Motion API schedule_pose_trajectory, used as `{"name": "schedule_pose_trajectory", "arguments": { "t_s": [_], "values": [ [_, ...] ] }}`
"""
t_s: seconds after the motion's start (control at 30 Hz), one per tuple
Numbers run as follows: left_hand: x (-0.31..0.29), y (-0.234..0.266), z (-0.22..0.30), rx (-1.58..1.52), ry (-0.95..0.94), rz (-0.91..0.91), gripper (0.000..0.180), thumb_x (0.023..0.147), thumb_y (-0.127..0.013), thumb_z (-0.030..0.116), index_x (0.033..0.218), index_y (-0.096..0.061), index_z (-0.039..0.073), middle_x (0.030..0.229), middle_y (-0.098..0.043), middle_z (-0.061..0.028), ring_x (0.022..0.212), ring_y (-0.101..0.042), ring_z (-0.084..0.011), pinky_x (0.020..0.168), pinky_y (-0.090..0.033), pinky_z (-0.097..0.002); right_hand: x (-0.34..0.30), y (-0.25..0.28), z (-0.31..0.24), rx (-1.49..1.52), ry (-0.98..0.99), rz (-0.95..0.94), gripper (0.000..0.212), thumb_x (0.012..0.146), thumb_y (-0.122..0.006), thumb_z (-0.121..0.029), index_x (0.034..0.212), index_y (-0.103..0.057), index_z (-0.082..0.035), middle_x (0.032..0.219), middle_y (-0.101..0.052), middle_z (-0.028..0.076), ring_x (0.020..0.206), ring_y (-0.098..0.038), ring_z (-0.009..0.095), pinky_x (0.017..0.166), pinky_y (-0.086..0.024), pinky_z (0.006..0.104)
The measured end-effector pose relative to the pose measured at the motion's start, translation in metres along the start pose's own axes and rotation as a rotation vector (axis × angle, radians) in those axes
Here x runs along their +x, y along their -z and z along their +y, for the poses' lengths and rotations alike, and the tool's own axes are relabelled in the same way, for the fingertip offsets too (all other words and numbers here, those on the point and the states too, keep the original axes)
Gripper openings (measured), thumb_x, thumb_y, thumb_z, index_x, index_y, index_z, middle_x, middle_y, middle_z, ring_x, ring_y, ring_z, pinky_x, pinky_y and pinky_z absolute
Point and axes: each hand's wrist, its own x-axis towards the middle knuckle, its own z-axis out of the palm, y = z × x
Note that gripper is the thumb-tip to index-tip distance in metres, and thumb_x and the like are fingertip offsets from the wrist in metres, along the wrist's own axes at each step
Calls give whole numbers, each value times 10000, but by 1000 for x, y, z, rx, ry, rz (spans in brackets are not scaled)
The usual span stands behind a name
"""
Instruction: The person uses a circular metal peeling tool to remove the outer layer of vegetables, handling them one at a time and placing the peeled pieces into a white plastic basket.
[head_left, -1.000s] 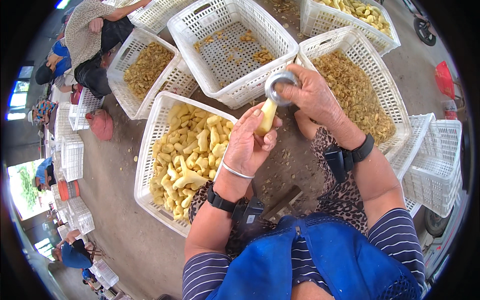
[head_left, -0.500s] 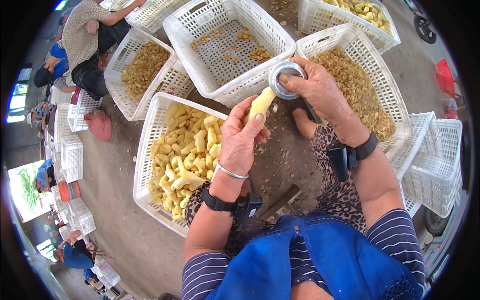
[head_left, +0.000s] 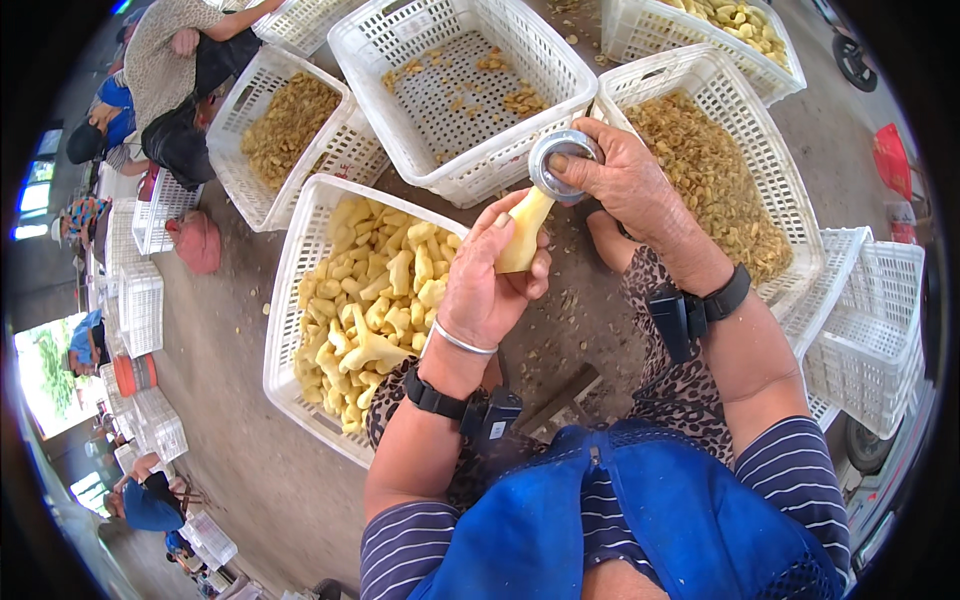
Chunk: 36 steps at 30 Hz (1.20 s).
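Yellow tapering produce point(head_left: 523, 238) is filling the left hand point(head_left: 484, 292), curled fingers seemingly steadying it, while the right hand point(head_left: 632, 183), closed, is holding a round silver-metal tool point(head_left: 542, 160) by its tip.

left hand point(head_left: 482, 295): fingers point(head_left: 539, 278) curled | right hand point(head_left: 632, 185): higher, thumb point(head_left: 580, 172) pressing | forearms point(head_left: 755, 362) converging upward

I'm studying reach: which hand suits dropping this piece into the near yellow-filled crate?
Probably the left hand: it holds the yellow piece, nearer that crate; the right hand holds a metal tool.
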Motion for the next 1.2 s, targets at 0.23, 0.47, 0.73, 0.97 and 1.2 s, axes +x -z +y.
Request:
{"name": "schedule_pose_trajectory", "arguments": {
  "t_s": [0.23,0.47,0.73,0.97,1.2],
  "values": [
    [8,-1,-3,233,-165,-19,446,1128,-450,379,1459,-540,94,932,-653,-85,662,-575,-133,542,-428,-257,-10,-22,-1,-23,-41,-1,241,959,-730,-179,1114,-699,4,980,-734,67,913,-673,123,839,-565,308],
    [4,0,-13,316,-277,45,434,1133,-461,350,1468,-517,81,884,-646,-75,622,-545,-118,517,-406,-244,-4,-26,14,-248,21,0,303,931,-714,-214,1100,-697,37,941,-743,140,872,-685,191,836,-562,348],
    [3,-3,-11,309,-279,112,436,1135,-463,342,1473,-500,69,833,-630,-58,587,-518,-102,498,-385,-230,2,1,7,-103,-76,106,285,990,-710,-214,1190,-699,-11,1046,-751,64,969,-688,132,902,-560,293],
    [12,3,-18,453,-334,155,407,1103,-463,307,1435,-546,86,972,-662,-79,735,-593,-110,549,-444,-232,-5,-23,33,-184,6,-83,310,966,-750,-209,1203,-691,-18,1066,-735,46,984,-662,123,902,-553,316],
    [5,-6,-11,460,-325,140,453,1125,-466,373,1468,-508,80,836,-637,-56,591,-526,-86,479,-392,-226,21,30,29,-115,-54,140,352,1007,-729,-220,1274,-657,-1,1087,-750,55,938,-688,111,846,-563,261]
  ]
}}
